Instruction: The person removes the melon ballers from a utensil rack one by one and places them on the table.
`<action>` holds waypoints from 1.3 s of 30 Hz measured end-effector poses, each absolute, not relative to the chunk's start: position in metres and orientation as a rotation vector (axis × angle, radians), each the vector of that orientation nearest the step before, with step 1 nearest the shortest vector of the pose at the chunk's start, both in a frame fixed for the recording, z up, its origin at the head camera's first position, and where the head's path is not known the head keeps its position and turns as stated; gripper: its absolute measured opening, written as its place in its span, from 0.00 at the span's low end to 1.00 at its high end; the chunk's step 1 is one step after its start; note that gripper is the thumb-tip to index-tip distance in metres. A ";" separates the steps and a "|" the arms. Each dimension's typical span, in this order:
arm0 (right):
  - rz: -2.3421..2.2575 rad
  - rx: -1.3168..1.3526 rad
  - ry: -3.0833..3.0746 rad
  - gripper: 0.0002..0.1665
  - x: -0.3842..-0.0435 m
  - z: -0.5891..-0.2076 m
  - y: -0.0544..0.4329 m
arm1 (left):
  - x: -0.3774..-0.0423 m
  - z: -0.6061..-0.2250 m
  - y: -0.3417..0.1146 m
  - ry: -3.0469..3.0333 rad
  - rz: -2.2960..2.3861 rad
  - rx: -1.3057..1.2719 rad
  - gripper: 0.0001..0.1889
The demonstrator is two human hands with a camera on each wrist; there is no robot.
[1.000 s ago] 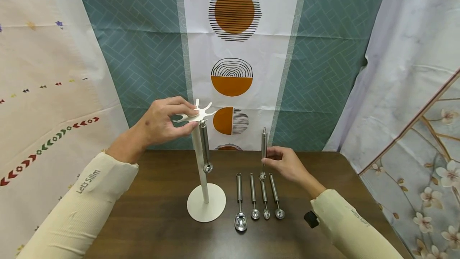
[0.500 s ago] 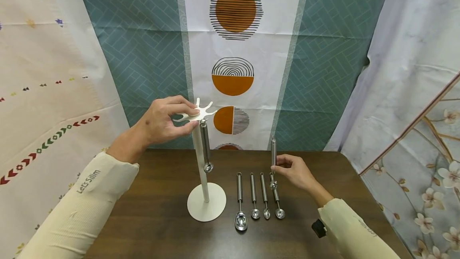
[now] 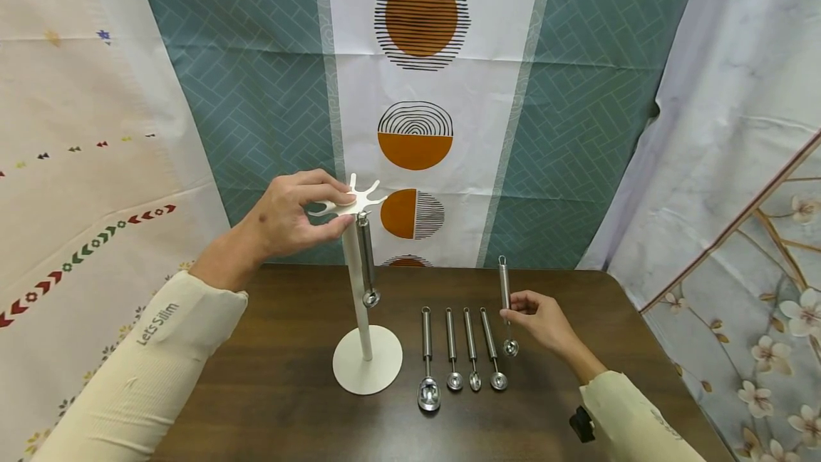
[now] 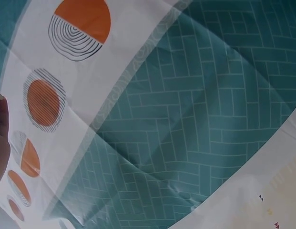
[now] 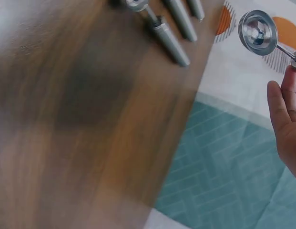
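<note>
In the head view my left hand [image 3: 298, 209] pinches the white, branched top of a utensil stand [image 3: 351, 369], fingers above and thumb below. Only its edge [image 4: 1, 138] shows in the left wrist view. One small steel scoop [image 3: 366, 255] hangs from an arm of the stand, just beside the thumb. My right hand [image 3: 545, 318] holds a steel melon baller [image 3: 504, 287] by the handle between thumb and fingers, upright with its bowl [image 5: 258, 32] down. It is to the right of the utensils lying on the table.
A row of steel utensils lies on the brown table [image 3: 269, 376] right of the stand: a large oval scoop [image 3: 429, 394], a round one [image 3: 455, 381], a narrow one [image 3: 474, 381] and another round one [image 3: 498, 380]. Patterned cloths [image 3: 256, 91] hang behind and at both sides.
My right hand has moved right and down with the melon baller, from above the row to its right side. The left hand has stayed on the stand's top.
</note>
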State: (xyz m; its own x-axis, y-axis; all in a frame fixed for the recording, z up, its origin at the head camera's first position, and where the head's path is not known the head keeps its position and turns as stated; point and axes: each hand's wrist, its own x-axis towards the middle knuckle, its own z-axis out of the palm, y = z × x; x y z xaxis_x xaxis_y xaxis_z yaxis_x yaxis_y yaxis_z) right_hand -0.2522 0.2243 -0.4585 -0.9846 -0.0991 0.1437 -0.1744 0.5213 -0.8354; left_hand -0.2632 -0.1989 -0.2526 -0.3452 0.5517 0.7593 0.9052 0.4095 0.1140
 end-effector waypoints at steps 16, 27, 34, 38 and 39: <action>1.406 0.048 -2.763 0.17 -0.252 -0.501 0.249 | -0.264 -0.253 -0.200 -2.016 -0.707 -1.244 0.12; 1.550 -0.037 -2.777 0.21 -0.253 -0.526 0.256 | -0.264 -0.253 -0.198 -2.009 -0.706 -1.251 0.12; 1.608 -0.081 -2.767 0.19 -0.254 -0.532 0.254 | -0.266 -0.254 -0.199 -1.992 -0.712 -1.259 0.13; 1.620 -0.110 -2.776 0.19 -0.257 -0.537 0.253 | -0.266 -0.254 -0.199 -1.990 -0.715 -1.255 0.13; 1.630 -0.125 -2.775 0.19 -0.258 -0.538 0.253 | -0.266 -0.254 -0.199 -1.991 -0.716 -1.254 0.13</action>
State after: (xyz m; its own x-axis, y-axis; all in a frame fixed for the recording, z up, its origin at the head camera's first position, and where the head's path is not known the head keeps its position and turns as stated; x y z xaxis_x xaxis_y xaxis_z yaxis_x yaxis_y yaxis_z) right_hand -0.2577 0.2530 -0.5384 -0.9938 0.0270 -0.1075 0.1071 0.4855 -0.8677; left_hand -0.2662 -0.1992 -0.2544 -0.3143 0.5497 0.7740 0.9168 0.3874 0.0972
